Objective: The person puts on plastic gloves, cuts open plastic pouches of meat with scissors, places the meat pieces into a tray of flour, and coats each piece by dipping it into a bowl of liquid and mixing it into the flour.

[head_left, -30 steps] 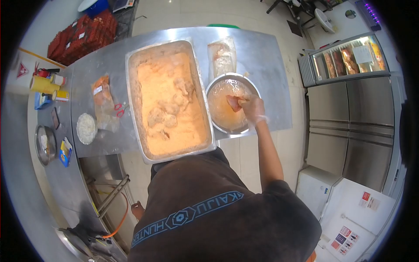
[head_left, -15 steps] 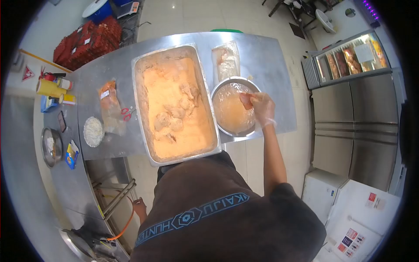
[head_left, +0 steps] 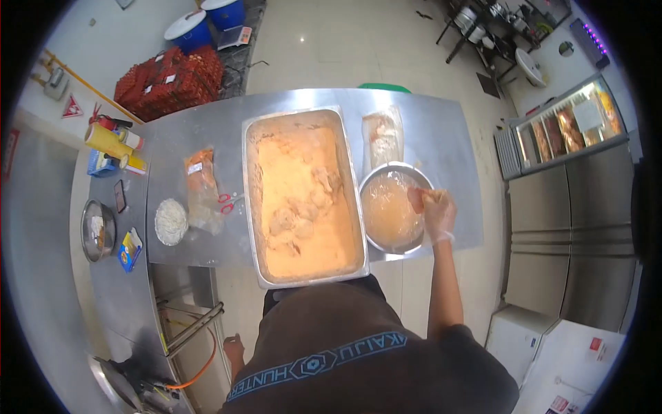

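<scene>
My right hand [head_left: 438, 212], in a clear plastic glove, pinches a reddish piece of raw meat [head_left: 415, 200] over the right side of a round metal bowl [head_left: 363, 231]. Cloudy, pale orange liquid [head_left: 390, 210] fills that bowl. Directly left of it stands a deep rectangular metal tray [head_left: 251, 228] of orange-tinted flour [head_left: 303, 259], with several coated lumps of meat [head_left: 296, 214] lying in it. Down at my side, away from the table, hangs my left hand [head_left: 234, 347], bare, its fingers curled in with nothing visible in them.
On the steel table [head_left: 455, 159] are a clear bag [head_left: 383, 138] behind the bowl, red-handled scissors [head_left: 226, 203], an orange packet [head_left: 200, 172] and a container of white flour [head_left: 171, 222]. A side counter [head_left: 124, 303] at left holds a metal bowl [head_left: 96, 241] and phone [head_left: 120, 196].
The view has shifted, so the table sits lower and further right in it. My right hand still holds the meat over the bowl, and the left hand stays down.
</scene>
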{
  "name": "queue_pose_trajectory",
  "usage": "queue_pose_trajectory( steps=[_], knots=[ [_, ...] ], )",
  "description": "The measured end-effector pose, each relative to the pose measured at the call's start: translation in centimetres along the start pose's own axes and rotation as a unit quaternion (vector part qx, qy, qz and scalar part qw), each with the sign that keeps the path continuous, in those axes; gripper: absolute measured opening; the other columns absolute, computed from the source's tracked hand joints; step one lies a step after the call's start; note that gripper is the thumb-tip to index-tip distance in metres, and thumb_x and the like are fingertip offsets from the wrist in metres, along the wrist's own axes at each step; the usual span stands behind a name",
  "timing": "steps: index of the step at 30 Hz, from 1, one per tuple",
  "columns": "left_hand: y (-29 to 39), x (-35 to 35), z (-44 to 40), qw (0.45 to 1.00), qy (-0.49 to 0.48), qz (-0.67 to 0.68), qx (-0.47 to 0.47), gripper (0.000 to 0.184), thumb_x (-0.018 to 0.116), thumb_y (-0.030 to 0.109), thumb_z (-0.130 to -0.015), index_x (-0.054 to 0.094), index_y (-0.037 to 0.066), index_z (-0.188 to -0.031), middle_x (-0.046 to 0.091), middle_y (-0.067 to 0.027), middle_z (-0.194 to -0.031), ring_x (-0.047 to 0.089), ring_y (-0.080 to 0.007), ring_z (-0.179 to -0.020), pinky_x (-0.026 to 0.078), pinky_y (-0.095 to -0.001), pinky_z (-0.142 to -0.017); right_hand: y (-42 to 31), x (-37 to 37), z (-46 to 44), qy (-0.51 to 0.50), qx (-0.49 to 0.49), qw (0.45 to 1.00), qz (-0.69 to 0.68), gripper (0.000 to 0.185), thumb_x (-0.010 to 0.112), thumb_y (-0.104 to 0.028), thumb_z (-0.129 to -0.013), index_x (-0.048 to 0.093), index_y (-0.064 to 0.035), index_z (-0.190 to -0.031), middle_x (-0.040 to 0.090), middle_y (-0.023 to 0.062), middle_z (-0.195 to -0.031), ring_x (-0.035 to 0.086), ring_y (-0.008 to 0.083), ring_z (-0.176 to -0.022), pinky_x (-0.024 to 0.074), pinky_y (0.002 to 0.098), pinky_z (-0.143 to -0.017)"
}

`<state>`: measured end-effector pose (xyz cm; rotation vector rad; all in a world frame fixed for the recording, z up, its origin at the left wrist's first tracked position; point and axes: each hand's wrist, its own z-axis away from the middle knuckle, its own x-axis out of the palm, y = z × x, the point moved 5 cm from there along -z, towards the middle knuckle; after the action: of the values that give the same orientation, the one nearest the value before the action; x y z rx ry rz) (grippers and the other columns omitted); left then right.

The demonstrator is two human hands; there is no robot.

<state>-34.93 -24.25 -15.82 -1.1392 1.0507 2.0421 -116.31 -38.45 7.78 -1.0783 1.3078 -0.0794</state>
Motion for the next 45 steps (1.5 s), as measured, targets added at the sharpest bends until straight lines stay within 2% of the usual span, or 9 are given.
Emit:
queue_pose_trajectory(
  steps=[18, 21, 24, 26, 30, 34, 41, 43, 45],
  knots=[
    [1.3, 0.1, 5.3, 0.989, -0.028, 0.085, -0.120, 0.032, 0.072, 0.024, -0.088, 0.065, -0.008, -0.085, 0.062, -0.0150, -0.055, 0.063, -0.0234, -0.045, 0.050, -0.0353, -0.044, -2.2, 0.3, 0.5, 0.019, -0.025, 0.999, 0.020, 0.009, 0.070, -0.008, -0.080, 0.066, -0.0001, -0.078, 0.071, 0.0148, -0.078, 0.066, 0.0168, -0.069, 0.0521, 0.0335, -0.065],
    [0.5, 0.0, 6.9, 0.985, -0.031, 0.095, -0.140, 0.032, 0.072, 0.023, -0.087, 0.065, -0.008, -0.084, 0.062, -0.0148, -0.056, 0.063, -0.0230, -0.046, 0.049, -0.0350, -0.043, -4.6, 1.1, 0.1, -0.022, 0.038, 0.995, -0.093, 0.012, 0.073, -0.011, -0.080, 0.068, 0.0003, -0.078, 0.069, 0.0131, -0.075, 0.064, 0.0160, -0.068, 0.0512, 0.0338, -0.065],
    [-0.1, 1.0, 7.6, 0.982, -0.037, 0.119, -0.139, 0.031, 0.073, 0.023, -0.087, 0.065, -0.007, -0.082, 0.063, -0.0146, -0.058, 0.062, -0.0225, -0.046, 0.049, -0.0347, -0.043, -12.5, 1.9, -0.2, -0.120, -0.028, 0.992, 0.003, 0.009, 0.069, -0.007, -0.082, 0.070, 0.0017, -0.082, 0.066, 0.0106, -0.072, 0.065, 0.0190, -0.075, 0.0519, 0.0324, -0.073],
    [-1.8, 2.1, 8.3, 0.981, -0.044, 0.118, -0.146, 0.031, 0.073, 0.023, -0.087, 0.066, -0.007, -0.082, 0.064, -0.0142, -0.059, 0.062, -0.0223, -0.045, 0.049, -0.0347, -0.043, -12.7, 7.5, -1.5, -0.150, -0.062, 0.963, -0.216, 0.011, 0.071, -0.009, -0.083, 0.072, 0.0017, -0.086, 0.067, 0.0094, -0.076, 0.064, 0.0192, -0.077, 0.0511, 0.0321, -0.074],
    [-2.4, 3.1, 7.6, 0.980, -0.067, 0.105, -0.154, 0.029, 0.072, 0.023, -0.088, 0.066, -0.006, -0.085, 0.064, -0.0135, -0.061, 0.062, -0.0217, -0.045, 0.049, -0.0339, -0.042, -21.1, 15.0, 1.4, -0.271, -0.192, 0.901, -0.281, 0.016, 0.072, -0.015, -0.085, 0.073, 0.0005, -0.089, 0.071, 0.0142, -0.092, 0.068, 0.0210, -0.085, 0.0521, 0.0329, -0.075],
    [-2.6, 2.5, 7.1, 0.961, -0.055, 0.182, -0.199, 0.030, 0.070, 0.024, -0.090, 0.066, -0.006, -0.088, 0.064, -0.0133, -0.061, 0.062, -0.0205, -0.045, 0.049, -0.0322, -0.041, -11.7, 27.2, 0.6, -0.338, -0.299, 0.880, 0.147, 0.017, 0.067, -0.013, -0.086, 0.073, -0.0058, -0.101, 0.073, 0.0186, -0.099, 0.070, 0.0323, -0.100, 0.0564, 0.0399, -0.082],
    [-3.3, 5.2, 8.1, 0.964, -0.076, 0.168, -0.191, 0.034, 0.069, 0.027, -0.092, 0.066, -0.007, -0.091, 0.065, -0.0131, -0.062, 0.062, -0.0213, -0.046, 0.049, -0.0331, -0.042, -8.6, 30.7, 1.9, -0.366, -0.113, 0.877, 0.289, 0.023, 0.066, -0.014, -0.086, 0.073, -0.0069, -0.107, 0.071, 0.0181, -0.110, 0.069, 0.0334, -0.105, 0.0567, 0.0408, -0.085],
    [-5.1, 7.7, 8.4, 0.966, -0.143, 0.179, -0.117, 0.031, 0.070, 0.026, -0.089, 0.065, -0.005, -0.090, 0.065, -0.0145, -0.063, 0.064, -0.0263, -0.050, 0.051, -0.0382, -0.046, -9.4, 30.5, 2.7, -0.366, -0.084, 0.875, 0.306, 0.024, 0.066, -0.014, -0.086, 0.073, -0.0071, -0.108, 0.070, 0.0180, -0.113, 0.069, 0.0334, -0.107, 0.0567, 0.0409, -0.086],
    [-7.3, 11.1, 8.3, 0.981, -0.187, -0.007, 0.052, 0.029, 0.073, 0.026, -0.080, 0.064, -0.001, -0.086, 0.065, -0.0167, -0.064, 0.066, -0.0336, -0.059, 0.052, -0.0459, -0.055, -10.1, 31.1, 2.8, -0.364, -0.068, 0.872, 0.319, 0.026, 0.066, -0.014, -0.086, 0.073, -0.0072, -0.109, 0.070, 0.0179, -0.115, 0.068, 0.0334, -0.108, 0.0568, 0.0410, -0.087]
  ],
)
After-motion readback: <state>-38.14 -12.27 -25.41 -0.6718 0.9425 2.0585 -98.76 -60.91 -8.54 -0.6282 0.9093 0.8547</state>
